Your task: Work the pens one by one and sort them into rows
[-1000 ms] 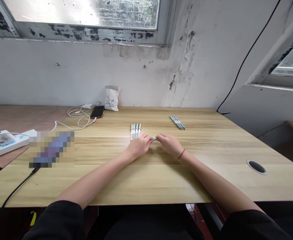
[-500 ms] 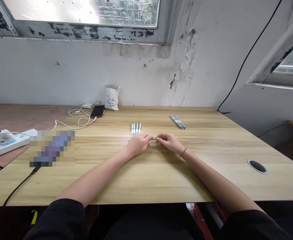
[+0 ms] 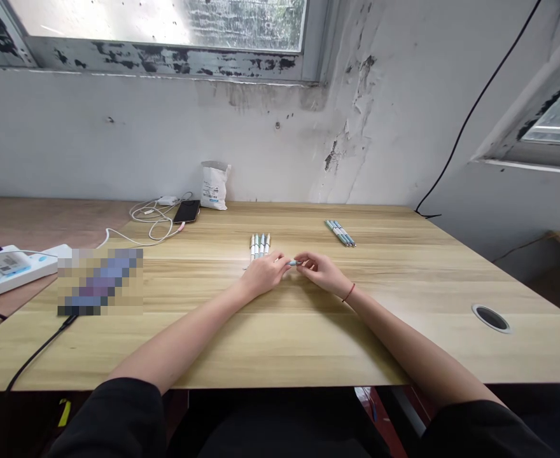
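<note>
A blue-green pen [image 3: 293, 263] lies crosswise between my two hands, low over the table. My left hand [image 3: 263, 275] is closed around its body, hiding most of it. At the other end, the fingertips of my right hand [image 3: 325, 272] pinch the pen's tip. Just beyond my left hand, several white and pale-coloured pens [image 3: 259, 245] lie side by side, their lower ends partly covered by that hand. Farther back to the right rests a group of several green and blue pens [image 3: 340, 233], set close together at a slant.
The wooden table [image 3: 261, 343] meets the wall at the back. A white packet [image 3: 214, 186] stands there beside a black phone [image 3: 187, 212] with a white cable [image 3: 151, 219]. At left are a power strip [image 3: 22, 273] and a blurred-out device [image 3: 103, 280]. A round cable hole [image 3: 491, 318] is at right.
My right fingertips have shifted slightly at the pen's tip. Both hands otherwise stay in the same place, and the other pens have not moved.
</note>
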The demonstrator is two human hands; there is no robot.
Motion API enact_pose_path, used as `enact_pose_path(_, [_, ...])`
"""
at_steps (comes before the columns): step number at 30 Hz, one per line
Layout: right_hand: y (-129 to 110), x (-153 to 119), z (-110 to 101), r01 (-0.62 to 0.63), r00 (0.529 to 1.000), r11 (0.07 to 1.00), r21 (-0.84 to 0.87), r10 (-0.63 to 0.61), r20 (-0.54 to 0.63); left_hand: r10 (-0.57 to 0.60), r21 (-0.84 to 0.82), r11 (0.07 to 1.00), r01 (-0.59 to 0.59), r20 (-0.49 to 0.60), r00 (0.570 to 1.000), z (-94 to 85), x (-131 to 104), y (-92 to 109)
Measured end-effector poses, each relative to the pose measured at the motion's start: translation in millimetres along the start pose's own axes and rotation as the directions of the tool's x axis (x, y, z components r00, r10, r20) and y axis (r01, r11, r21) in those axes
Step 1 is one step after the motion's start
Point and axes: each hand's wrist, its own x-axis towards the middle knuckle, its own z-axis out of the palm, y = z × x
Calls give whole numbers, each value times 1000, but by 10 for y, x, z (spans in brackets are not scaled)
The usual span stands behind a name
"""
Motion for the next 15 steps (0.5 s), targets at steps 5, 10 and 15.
enact_pose_path(5, [-40,-17,-3,-22,998,997,-80,26,53,35,18,999,-35,1,999,9,3,-6])
enact_pose_path(10, [-70,-16,12,30,999,994,-106,-33,-30,60,13,998,-60,-41,997,51,-6,-30])
enact_pose_path(15, [-92,-23,3,6,1000,997,-79,-7,-16,50,0,999,-50,-13,999,71,-17,-50])
